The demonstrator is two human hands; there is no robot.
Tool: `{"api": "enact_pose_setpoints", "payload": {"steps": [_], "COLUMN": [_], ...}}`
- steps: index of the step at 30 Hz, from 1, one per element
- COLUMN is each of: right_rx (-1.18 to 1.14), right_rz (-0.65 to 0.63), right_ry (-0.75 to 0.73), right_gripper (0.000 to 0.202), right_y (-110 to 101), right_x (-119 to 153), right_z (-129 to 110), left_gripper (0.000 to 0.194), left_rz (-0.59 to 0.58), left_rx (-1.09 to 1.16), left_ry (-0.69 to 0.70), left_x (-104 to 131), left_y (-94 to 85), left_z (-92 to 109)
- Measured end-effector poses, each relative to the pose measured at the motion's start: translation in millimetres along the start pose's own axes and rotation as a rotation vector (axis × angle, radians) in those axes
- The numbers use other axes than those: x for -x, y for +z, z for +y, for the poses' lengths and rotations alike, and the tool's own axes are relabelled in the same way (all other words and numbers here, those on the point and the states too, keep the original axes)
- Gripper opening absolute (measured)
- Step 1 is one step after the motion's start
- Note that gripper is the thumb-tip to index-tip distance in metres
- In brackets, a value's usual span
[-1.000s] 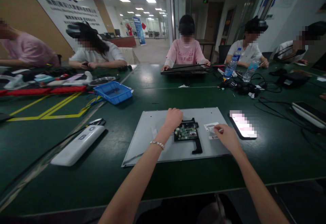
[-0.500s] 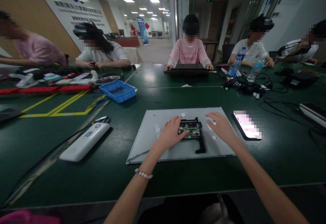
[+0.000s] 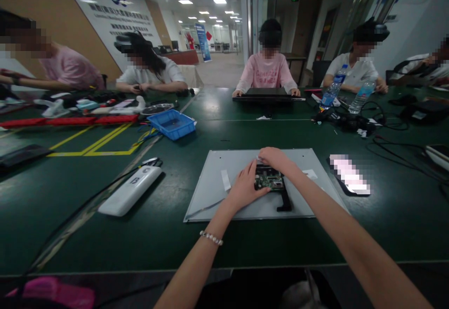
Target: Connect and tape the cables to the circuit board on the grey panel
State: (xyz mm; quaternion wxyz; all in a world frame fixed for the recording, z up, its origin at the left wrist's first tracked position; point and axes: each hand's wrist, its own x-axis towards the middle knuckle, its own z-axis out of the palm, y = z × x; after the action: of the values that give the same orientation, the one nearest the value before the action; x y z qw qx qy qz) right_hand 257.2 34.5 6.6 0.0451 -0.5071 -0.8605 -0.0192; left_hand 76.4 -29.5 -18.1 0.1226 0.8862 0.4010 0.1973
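Note:
A flat grey panel (image 3: pixel 206 192) lies before me, like the back of a display. On it rests a black bracket (image 3: pixel 286 201) with a green circuit board (image 3: pixel 268 179) in it. My left hand (image 3: pixel 245 185) lies along the left side of the bracket, fingers stretched out and thumb spread by the board's lower edge. Reaching across the top of the board, my right hand (image 3: pixel 275 158) has its fingertips pinched at a small white sticker (image 3: pixel 258 158), close to my left fingertips. Part of the bracket's upper edge is hidden by the right hand.
Left of the panel lies a white power bank (image 3: pixel 131 191) with a cable; a lit phone (image 3: pixel 351 175) lies to the right. Further off stand a blue tray (image 3: pixel 173 124) and two bottles (image 3: pixel 335 86). Several people sit around the table, one holding a dark panel (image 3: pixel 268 97).
My right hand has moved left from the panel's right part to the bracket's top edge, its fingers closing. My left hand stays at the bracket. The view has turned slightly left.

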Motion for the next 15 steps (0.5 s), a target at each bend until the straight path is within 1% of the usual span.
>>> {"api": "enact_pose_setpoints", "payload": {"steps": [3,7,11,15], "right_rx": [0.016,0.004,-0.035,-0.075], "right_rz": [0.01,0.035,0.068,0.055], "right_ry": [0.029,0.038,-0.003,-0.003], "right_gripper": [0.026,0.028,0.027,0.023], "right_y": [-1,-4,-3,1], "right_x": [1,15,30,33], "right_z": [-3,-7,-12,-16], "left_gripper": [0.094,0.096,0.096,0.097], "left_rz": [-0.003,-0.008,-0.004,0.001], "left_rx": [0.003,0.002,-0.002,-0.011], "left_ry": [-0.015,-0.028,-0.029,-0.029], "left_x": [0,0,0,-1], "left_y": [0.7,1.3,2.4,4.1], "left_z": [-1,-1,-1,-2]}}
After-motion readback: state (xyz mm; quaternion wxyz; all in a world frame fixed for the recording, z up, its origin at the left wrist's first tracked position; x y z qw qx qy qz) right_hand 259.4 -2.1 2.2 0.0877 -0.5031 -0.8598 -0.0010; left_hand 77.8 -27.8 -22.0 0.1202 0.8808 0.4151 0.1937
